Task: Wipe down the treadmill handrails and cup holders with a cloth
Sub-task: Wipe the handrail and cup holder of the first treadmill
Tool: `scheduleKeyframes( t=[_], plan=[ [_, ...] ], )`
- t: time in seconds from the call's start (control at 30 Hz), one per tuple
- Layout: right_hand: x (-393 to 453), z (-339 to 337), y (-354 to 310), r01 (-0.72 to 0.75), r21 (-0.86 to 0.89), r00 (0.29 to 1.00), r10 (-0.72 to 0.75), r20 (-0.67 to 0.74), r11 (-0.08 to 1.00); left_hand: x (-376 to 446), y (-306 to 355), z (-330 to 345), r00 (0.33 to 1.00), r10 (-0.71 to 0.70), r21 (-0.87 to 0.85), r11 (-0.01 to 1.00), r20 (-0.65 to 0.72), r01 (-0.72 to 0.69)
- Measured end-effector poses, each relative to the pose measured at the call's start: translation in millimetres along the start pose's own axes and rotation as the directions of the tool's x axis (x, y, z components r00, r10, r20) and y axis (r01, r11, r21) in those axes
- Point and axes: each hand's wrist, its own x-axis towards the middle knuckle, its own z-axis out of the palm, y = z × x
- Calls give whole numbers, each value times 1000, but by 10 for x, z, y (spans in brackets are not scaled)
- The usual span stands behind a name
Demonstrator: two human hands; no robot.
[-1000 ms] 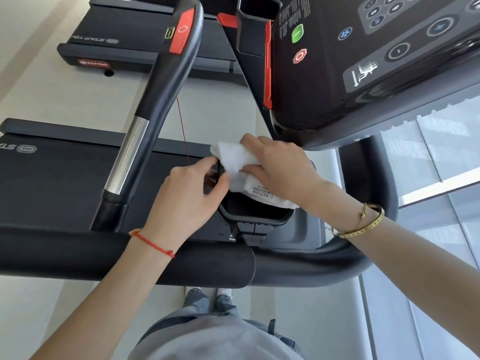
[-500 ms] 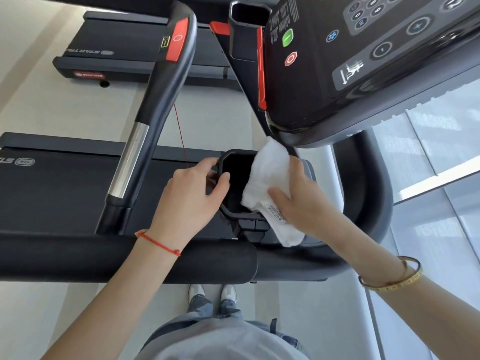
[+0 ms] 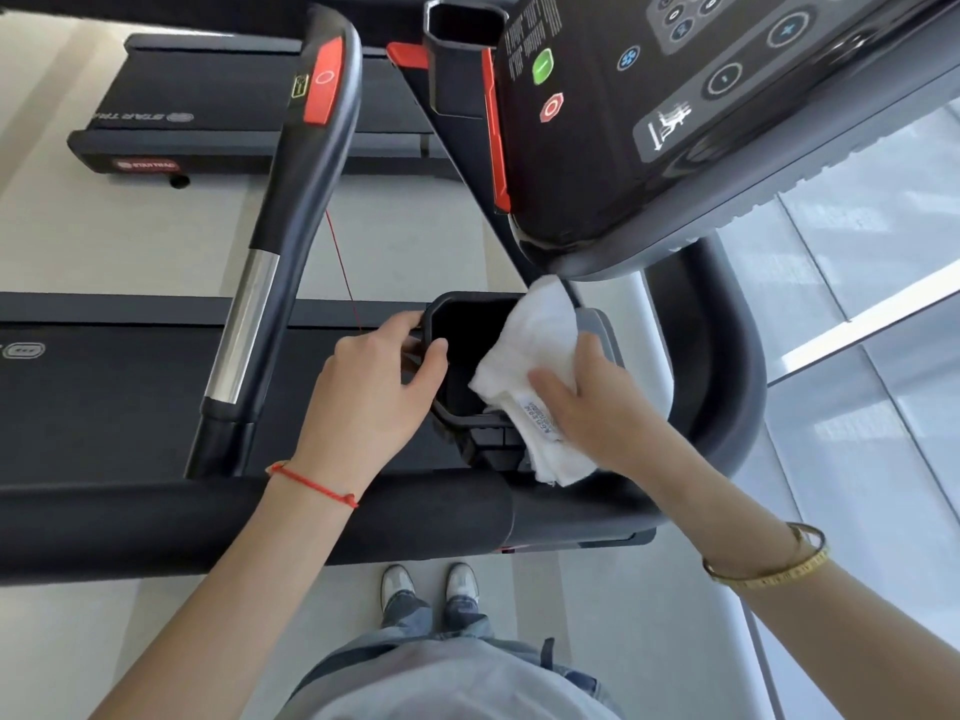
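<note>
A black cup holder (image 3: 460, 324) sits below the treadmill console, its mouth open towards me. My left hand (image 3: 371, 387) grips the holder's left rim, thumb hooked over the edge. My right hand (image 3: 597, 407) holds a folded white cloth (image 3: 535, 350) against the holder's right rim; the cloth has a small label and hangs down past the holder's lower edge. A black handrail (image 3: 306, 189) with a chrome section and a red button runs up on the left. A thick black crossbar handrail (image 3: 208, 522) lies across, under my wrists.
The black console (image 3: 701, 111) with buttons overhangs the cup holder at upper right. A second cup holder (image 3: 465, 59) stands at the top. A thin red safety cord (image 3: 343, 272) hangs by the left handrail. Another treadmill deck (image 3: 208, 127) lies beyond. My feet (image 3: 428, 584) stand on grey floor.
My right hand slid the cloth from the holder's upper-left rim across to its right rim and lower side. The left hand kept its grip on the left rim.
</note>
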Motion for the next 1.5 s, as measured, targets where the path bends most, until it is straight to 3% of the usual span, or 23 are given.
scheduleKeyframes(
  t=[0.13, 0.23, 0.37, 0.53, 0.63, 0.73, 0.83, 0.97, 1.1, 1.27, 1.5],
  plan=[
    [143, -23, -99, 37, -118, 999, -36, 16, 992, -6, 0, -11, 1000, 0, 0, 1000, 6, 0],
    [266, -33, -207, 138, -326, 990, -137, 26, 935, -7, 2, -6, 1000, -2, 5, 1000, 13, 2],
    [469, -66, -318, 275, -635, 957, -271, 106, 722, -8, 4, 0, 1000, -1, 8, 1000, 16, 0],
    [642, 14, -495, 451, -781, 848, -479, 225, 431, 3, 4, 7, 1000, 2, 29, 1000, 6, -2],
    [701, 74, -519, 502, -798, 781, -572, 252, 334, 11, 7, 8, 1000, -9, 26, 1000, 14, 8],
    [726, 29, -492, 558, -731, 762, -591, 265, 393, 17, -12, 0, 1000, -24, 13, 1000, 11, 24],
    [695, -58, -418, 543, -631, 813, -536, 230, 554, 8, -5, -8, 999, -33, -5, 999, 10, 33],
    [510, -171, -228, 393, -471, 918, -368, 148, 790, 10, 18, -12, 999, -38, -29, 999, 6, 38],
    [184, -144, -57, 183, -237, 983, -171, 68, 954, 13, 28, 0, 999, -42, -19, 999, -5, 42],
    [90, -94, -36, 36, -102, 996, -27, 88, 994, 6, 34, 7, 1000, -28, -16, 999, -5, 28],
    [330, -122, -275, 100, -334, 995, -91, 42, 937, 0, 10, 9, 1000, -24, -24, 999, -3, 24]
  ],
)
